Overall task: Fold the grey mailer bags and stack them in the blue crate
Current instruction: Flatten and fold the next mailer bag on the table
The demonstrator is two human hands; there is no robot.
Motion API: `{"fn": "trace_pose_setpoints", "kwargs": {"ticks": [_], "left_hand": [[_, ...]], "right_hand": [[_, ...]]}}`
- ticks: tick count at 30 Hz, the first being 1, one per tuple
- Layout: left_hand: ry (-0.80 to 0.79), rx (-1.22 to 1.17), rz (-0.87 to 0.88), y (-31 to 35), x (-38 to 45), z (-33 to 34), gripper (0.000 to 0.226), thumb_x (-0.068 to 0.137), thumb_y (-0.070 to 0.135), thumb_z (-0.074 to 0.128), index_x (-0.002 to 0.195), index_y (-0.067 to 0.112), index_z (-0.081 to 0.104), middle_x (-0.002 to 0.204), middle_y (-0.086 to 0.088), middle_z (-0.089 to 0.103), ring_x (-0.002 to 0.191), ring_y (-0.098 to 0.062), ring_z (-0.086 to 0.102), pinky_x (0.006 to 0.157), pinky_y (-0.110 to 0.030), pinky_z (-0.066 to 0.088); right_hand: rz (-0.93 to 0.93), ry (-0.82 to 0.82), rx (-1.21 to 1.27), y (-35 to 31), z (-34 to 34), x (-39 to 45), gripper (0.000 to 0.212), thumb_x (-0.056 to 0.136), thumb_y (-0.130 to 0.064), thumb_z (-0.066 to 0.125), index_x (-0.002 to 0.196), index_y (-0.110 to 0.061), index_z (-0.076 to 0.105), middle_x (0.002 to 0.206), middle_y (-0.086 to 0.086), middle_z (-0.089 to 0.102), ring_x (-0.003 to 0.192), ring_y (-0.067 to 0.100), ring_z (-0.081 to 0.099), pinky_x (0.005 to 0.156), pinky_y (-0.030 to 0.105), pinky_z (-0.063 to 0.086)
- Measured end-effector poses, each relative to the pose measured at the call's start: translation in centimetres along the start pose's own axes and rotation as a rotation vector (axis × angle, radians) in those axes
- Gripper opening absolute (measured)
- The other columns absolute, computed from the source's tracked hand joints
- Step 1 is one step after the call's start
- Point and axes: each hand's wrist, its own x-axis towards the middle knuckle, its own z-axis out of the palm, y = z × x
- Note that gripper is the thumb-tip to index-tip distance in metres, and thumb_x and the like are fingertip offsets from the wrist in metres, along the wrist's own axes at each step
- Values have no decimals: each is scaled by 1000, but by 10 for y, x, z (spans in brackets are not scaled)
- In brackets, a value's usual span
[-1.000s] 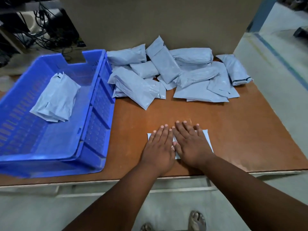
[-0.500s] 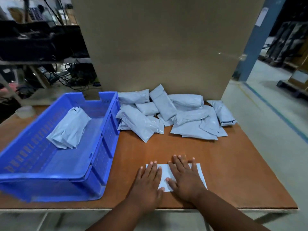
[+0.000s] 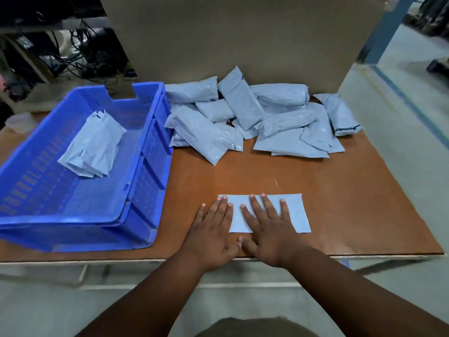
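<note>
A flat folded grey mailer bag (image 3: 295, 214) lies near the front edge of the brown table. My left hand (image 3: 213, 234) rests flat with its fingertips on the bag's left end. My right hand (image 3: 269, 232) presses flat on the bag's middle, fingers spread. The thumbs touch each other. The blue crate (image 3: 145, 171) stands on the left of the table and holds a small stack of folded grey bags (image 3: 93, 148). A pile of several stuffed grey mailer bags (image 3: 252, 120) lies at the back of the table.
A tall cardboard sheet (image 3: 238, 37) stands upright behind the pile. The table (image 3: 364, 203) ends just right of the pile, with concrete floor beyond. A small clear cup (image 3: 18, 121) sits left of the crate. Cables and shelving fill the far left.
My hands have spread apart on the flat bag, so more of it shows to the right. The camera view shifted up and back down.
</note>
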Motion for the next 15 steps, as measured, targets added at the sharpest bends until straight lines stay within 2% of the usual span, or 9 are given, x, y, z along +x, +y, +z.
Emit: {"fn": "trace_pose_setpoints", "kwargs": {"ticks": [5,9,12,15], "left_hand": [[14,-20,10,0,1,1,94,97,71,30,169,12,15,178,-9,2,164,-25,-2,129,-58,12],[-26,-19,-34,5,0,-5,98,96,79,23,170,16,8,178,-6,-8,164,-22,-10,130,-58,7],[26,-26,-29,19,6,-12,94,98,79,19,170,20,5,177,-6,-14,163,-24,-14,131,-55,-2],[126,-52,58,40,23,-18,89,102,74,25,171,20,7,178,-7,-10,164,-25,-10,131,-54,2]], "right_hand": [[1,-30,8,-1,-4,-2,87,96,-79,-2,169,-32,-6,175,3,-19,161,33,-20,122,69,-14],[-13,-3,75,5,-16,-7,80,99,-76,-1,169,-37,-2,177,-1,-13,162,26,-19,123,64,-18],[16,70,89,22,-23,-22,78,102,-74,15,169,-37,0,177,-1,-10,163,26,-15,124,66,-15],[62,126,33,49,-18,-40,83,102,-72,29,170,-29,7,178,4,1,164,28,-4,127,67,-2]]}}
